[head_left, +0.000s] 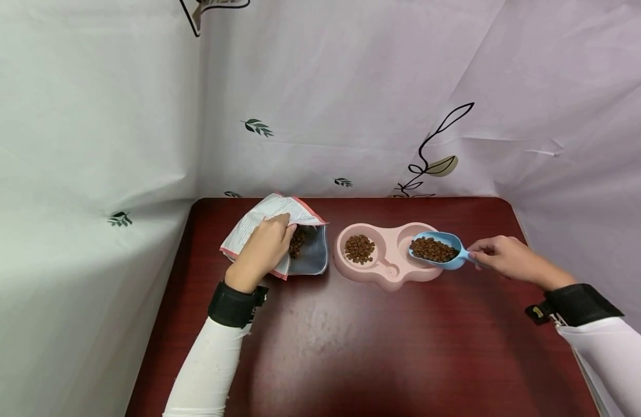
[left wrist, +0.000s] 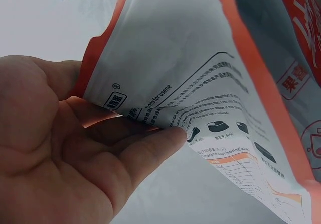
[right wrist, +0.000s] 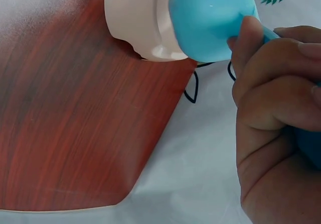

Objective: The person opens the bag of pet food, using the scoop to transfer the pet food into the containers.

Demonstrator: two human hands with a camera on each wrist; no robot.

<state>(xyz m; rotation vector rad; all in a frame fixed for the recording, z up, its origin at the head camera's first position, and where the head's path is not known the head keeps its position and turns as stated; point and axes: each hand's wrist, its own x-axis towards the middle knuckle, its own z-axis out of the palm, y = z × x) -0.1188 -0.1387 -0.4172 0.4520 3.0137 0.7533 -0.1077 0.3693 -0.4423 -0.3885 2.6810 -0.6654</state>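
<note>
A blue scoop (head_left: 445, 238) heaped with brown kibble is over the right bowl of a pink double pet bowl (head_left: 390, 246). My right hand (head_left: 500, 256) grips its handle, fingers curled round it in the right wrist view. The left bowl of the pair has kibble (head_left: 359, 249) in its bottom. At the left, a white and red pet food bag (head_left: 263, 223) lies with its mouth gaping to the right, some kibble (head_left: 297, 242) inside. My left hand (head_left: 265, 246) pinches the upper edge of that mouth between thumb and fingers.
The dark red wooden table (head_left: 362, 341) has a rounded corner at its back right. White patterned cloth (head_left: 326, 104) hangs behind it and along both sides. Black bands (head_left: 237, 304) circle both wrists.
</note>
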